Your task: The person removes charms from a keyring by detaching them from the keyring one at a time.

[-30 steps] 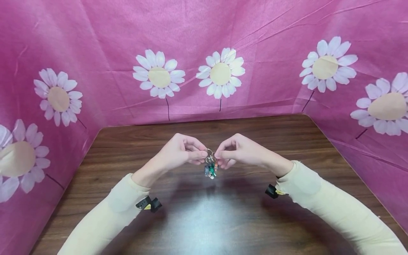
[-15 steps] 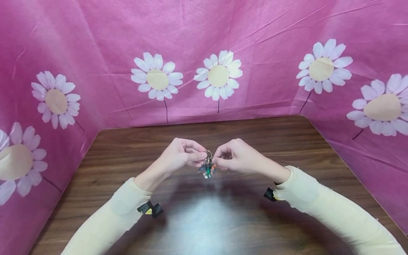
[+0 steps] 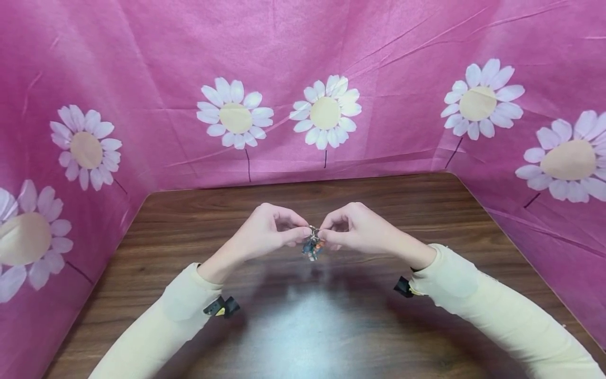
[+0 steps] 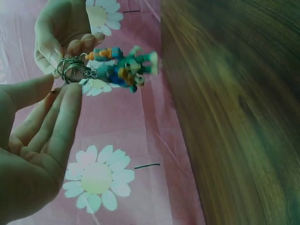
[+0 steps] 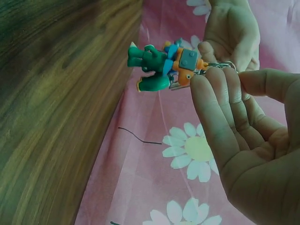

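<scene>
Between my two hands hangs a bunch of small toy-figure keychains (image 3: 312, 249) on metal split rings (image 4: 71, 70). My left hand (image 3: 265, 231) pinches the rings between thumb and fingertips from the left. From the other side, my right hand (image 3: 363, 227) pinches at the rings as well, its fingertips close to the left hand's. In the right wrist view a green figure (image 5: 152, 61) and an orange figure (image 5: 183, 76) with a grey block dangle from the rings. Blue and orange parts overlap the green ones in the left wrist view. Fingers partly hide the rings.
A dark wood-grain table (image 3: 303, 326) lies below the raised hands. Pink cloth (image 3: 284, 47) printed with white daisies surrounds it at the back and both sides. Small black wrist cameras (image 3: 222, 307) sit on the pale sleeves (image 3: 156, 321).
The hands have come closer together at the rings, and less of the rings shows between the fingers. The hanging figures have swung and turned, with less green facing the head camera.
</scene>
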Demonstrator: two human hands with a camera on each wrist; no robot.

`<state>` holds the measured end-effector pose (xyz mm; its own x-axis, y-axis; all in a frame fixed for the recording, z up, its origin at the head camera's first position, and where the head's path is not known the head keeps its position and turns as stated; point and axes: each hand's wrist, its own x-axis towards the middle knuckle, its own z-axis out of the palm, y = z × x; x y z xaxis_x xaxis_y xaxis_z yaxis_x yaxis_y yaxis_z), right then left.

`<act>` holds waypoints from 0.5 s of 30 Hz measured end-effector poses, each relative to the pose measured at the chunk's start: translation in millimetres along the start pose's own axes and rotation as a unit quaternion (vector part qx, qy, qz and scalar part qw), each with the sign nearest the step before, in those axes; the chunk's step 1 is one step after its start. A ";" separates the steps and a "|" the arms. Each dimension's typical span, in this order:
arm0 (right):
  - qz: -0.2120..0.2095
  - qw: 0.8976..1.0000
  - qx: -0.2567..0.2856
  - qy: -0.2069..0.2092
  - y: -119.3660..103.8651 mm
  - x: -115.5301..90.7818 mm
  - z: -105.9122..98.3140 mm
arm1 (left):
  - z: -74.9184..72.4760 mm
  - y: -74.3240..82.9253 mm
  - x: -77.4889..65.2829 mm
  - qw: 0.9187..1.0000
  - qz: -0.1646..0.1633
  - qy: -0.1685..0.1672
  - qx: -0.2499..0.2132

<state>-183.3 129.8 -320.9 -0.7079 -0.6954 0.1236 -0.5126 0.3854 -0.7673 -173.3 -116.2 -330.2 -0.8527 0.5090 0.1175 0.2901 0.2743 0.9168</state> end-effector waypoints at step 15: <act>0.019 0.998 0.062 -0.025 -3.4 -0.8 -1.6 | 11.3 3.1 -1.7 0.990 -0.046 0.040 -0.128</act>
<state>-181.7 130.0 -317.4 -0.6989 -0.7123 0.0647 -0.4202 0.3358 -0.8430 -166.1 -106.9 -331.9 -0.9053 0.4218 0.0496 0.0985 0.0950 0.9906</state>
